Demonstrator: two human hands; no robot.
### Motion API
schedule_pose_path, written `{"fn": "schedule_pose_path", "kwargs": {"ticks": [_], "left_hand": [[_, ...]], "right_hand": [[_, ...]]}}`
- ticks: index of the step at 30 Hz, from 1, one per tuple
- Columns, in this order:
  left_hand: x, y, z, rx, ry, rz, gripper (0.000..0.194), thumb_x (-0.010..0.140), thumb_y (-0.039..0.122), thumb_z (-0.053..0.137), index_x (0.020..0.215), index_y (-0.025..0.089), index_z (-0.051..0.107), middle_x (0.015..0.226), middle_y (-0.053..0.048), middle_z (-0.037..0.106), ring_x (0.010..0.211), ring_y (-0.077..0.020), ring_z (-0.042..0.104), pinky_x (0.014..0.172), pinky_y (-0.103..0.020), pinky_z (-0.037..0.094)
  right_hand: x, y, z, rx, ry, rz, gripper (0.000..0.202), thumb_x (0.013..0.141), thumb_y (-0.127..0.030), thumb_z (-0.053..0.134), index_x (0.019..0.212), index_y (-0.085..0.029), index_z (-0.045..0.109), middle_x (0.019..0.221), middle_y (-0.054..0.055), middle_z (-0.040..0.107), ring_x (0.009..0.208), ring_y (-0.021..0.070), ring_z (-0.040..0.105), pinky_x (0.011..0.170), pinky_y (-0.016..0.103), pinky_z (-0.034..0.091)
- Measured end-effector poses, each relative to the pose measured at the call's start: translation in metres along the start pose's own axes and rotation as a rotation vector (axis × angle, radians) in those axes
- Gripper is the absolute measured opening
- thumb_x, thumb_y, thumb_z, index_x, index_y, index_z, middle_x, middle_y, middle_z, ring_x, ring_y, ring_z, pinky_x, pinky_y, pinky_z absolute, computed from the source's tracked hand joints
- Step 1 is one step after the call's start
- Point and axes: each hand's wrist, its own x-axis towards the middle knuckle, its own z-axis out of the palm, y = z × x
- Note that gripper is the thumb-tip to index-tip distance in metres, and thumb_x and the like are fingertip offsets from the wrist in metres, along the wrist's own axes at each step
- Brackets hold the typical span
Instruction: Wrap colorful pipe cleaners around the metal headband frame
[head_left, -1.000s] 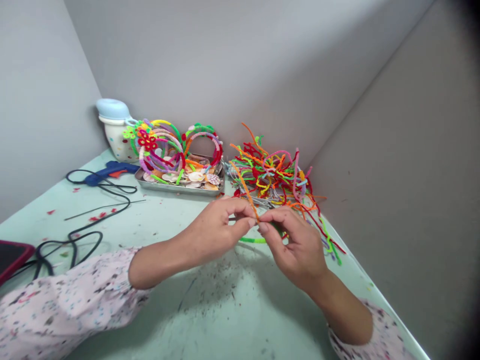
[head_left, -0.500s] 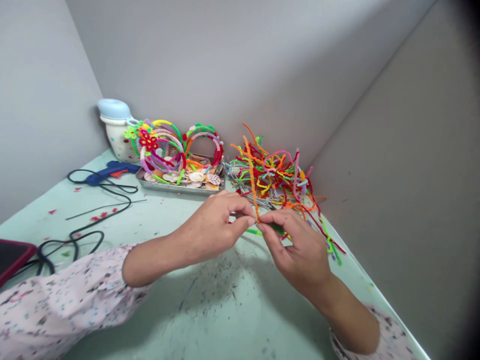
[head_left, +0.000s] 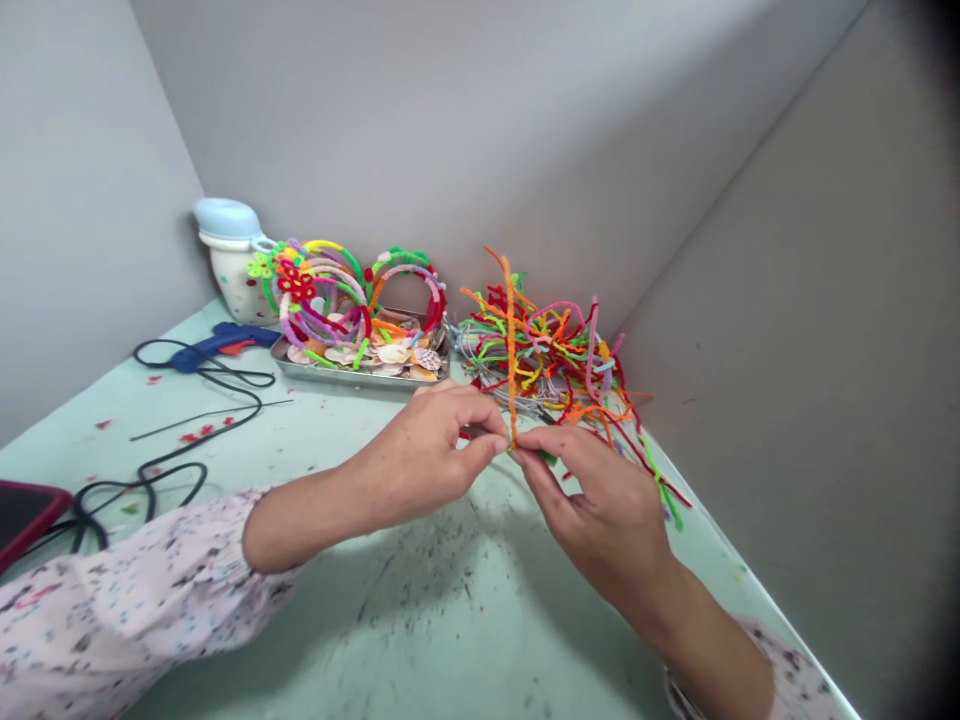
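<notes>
Between my fingertips an orange pipe cleaner (head_left: pixel 511 345) stands nearly upright, its lower end pinched over the table. My left hand (head_left: pixel 442 445) grips from the left with thumb and forefinger; a thin band with a bit of red shows between those fingers, mostly hidden. From the right, my right hand (head_left: pixel 592 490) pinches the same spot, thumb below and forefinger on top. A bit of green fuzzy stem peeks out under the right fingers. What exactly the pinched pieces are joined to is covered by the hands.
Behind the hands lie a tangled heap of pipe cleaners (head_left: pixel 555 350) and a metal tray (head_left: pixel 352 376) of shells with colourful wrapped headbands (head_left: pixel 322 290). Leftward are a blue glue gun (head_left: pixel 217 345), its black cord (head_left: pixel 150 470), a lidded cup (head_left: pixel 236 265) and a red-edged phone (head_left: pixel 30 515).
The orange pipe cleaner has swung from leaning left to almost vertical. My right hand has shifted and turned slightly, while my left hand stays nearly in place.
</notes>
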Motion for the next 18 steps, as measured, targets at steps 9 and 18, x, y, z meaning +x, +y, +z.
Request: {"fn": "schedule_pose_path", "kwargs": {"ticks": [9,18], "left_hand": [[-0.0004,-0.0025,0.0017,0.072,0.010,0.028,0.014,0.081,0.018,0.052,0.075,0.018,0.064,0.077,0.000,0.063,0.079,-0.0160,0.052,0.078,-0.031,0.037],[-0.0017,-0.0080,0.0029,0.273,0.012,0.158,0.014,0.082,0.017,0.052,0.079,0.018,0.065,0.076,-0.003,0.061,0.082,-0.0188,0.049,0.079,-0.034,0.034]], "right_hand": [[0.0002,0.0004,0.0044,0.039,-0.029,0.033,0.013,0.086,-0.016,0.058,0.097,-0.022,0.061,0.087,0.002,0.069,0.079,0.0148,0.065,0.072,0.027,0.050],[0.0049,0.0062,0.0035,0.187,-0.238,0.159,0.008,0.087,-0.019,0.054,0.094,-0.021,0.058,0.086,0.002,0.065,0.079,0.0157,0.061,0.071,0.027,0.046]]}}
